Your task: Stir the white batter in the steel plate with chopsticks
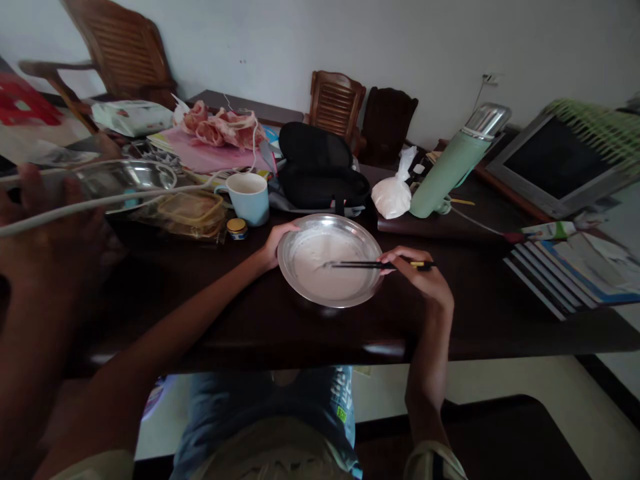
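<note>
A round metal bowl (286, 272) of milky, pale batter-like liquid (325, 283) rests on the dark table in front of me. My left hand (277, 243) grips the bowl's left rim, thumb side up, with part of the fingers hidden behind the wall. In my right hand (419, 268) is a pair of dark chopsticks (357, 265), held almost level across the right rim. Their tips reach into the liquid near the bowl's middle. Just beyond my left hand stand a light blue mug (249, 200) and a small yellow-lidded jar (237, 229).
Another person's blurred hand (55, 227) is at far left, by a white cable (100, 202) and a second metal bowl (165, 175). Behind my bowl lies an open black case (320, 183). A tied bag of white powder (393, 197), green thermos (450, 172) and stacked books (545, 283) stand rightward.
</note>
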The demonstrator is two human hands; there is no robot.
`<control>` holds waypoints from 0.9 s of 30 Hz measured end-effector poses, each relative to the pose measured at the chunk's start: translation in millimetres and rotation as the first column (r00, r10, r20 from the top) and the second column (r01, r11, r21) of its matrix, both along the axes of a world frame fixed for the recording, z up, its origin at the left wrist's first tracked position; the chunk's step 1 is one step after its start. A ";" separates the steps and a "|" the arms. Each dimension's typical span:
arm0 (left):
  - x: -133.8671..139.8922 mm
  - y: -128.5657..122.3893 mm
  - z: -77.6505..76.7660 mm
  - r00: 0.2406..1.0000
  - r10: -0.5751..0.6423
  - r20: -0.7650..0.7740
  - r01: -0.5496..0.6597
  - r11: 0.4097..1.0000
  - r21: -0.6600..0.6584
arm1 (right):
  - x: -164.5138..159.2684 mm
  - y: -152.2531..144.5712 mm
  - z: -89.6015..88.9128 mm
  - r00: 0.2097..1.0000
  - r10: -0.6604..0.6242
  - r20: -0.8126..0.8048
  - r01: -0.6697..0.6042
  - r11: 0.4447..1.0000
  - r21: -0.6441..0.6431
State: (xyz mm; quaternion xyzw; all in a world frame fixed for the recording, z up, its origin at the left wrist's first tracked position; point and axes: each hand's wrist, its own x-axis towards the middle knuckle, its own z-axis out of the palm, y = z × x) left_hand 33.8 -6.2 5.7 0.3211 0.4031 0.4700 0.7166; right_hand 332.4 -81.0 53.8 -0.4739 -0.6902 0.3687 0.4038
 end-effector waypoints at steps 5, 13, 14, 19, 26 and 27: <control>-0.4 0.5 -1.9 1.000 -0.009 0.011 0.009 1.000 0.009 | 2.9 0.2 0.1 0.997 -0.036 0.063 0.032 0.997 0.069; -0.8 -0.5 -1.8 0.999 -0.022 0.031 0.022 1.000 -0.015 | -0.7 3.2 -0.6 0.991 -0.136 0.006 0.134 0.984 0.114; -0.7 -0.8 -1.2 0.999 -0.026 0.031 0.026 1.000 -0.017 | -0.6 2.9 -0.5 0.994 -0.108 0.007 0.106 0.989 0.103; -1.0 -0.7 -0.8 1.000 -0.004 0.025 0.005 0.999 -0.044 | -7.7 4.7 -1.0 1.000 -0.007 0.025 0.006 0.999 0.041; -0.4 -0.2 -1.4 1.000 0.010 0.028 -0.010 1.000 -0.011 | -9.5 5.0 -2.1 1.000 -0.019 0.010 0.019 0.997 0.069; -0.6 -0.1 -1.8 1.000 0.011 0.027 -0.011 1.000 -0.007 | -10.6 4.9 -2.0 1.000 -0.009 0.011 0.009 0.998 0.060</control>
